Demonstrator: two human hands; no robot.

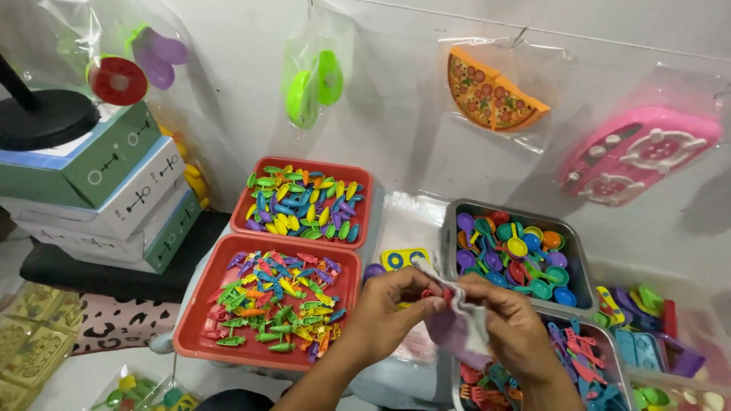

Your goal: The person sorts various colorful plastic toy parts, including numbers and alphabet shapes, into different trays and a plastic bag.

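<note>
My left hand (392, 312) and my right hand (510, 327) meet in the lower middle of the view. Together they pinch a small clear plastic bag (457, 320) with a few small toy pieces inside, a red piece showing at its mouth between my fingertips. Directly left of my left hand sits a red tray (190, 335) of small mixed-colour toy carrots and similar bits. Behind it is a second red tray (365, 221) of coloured toy pieces. Right of my hands stands a grey metal tray (582, 266) full of coloured toy spoons.
Another grey tray (620, 373) of toy utensils lies under my right wrist. Bagged toys hang on the wall: a pizza (495, 95), a pink stove (636, 152), green discs (312, 87). Stacked boxes (106, 190) stand at left. Loose toy parts (647, 327) lie at far right.
</note>
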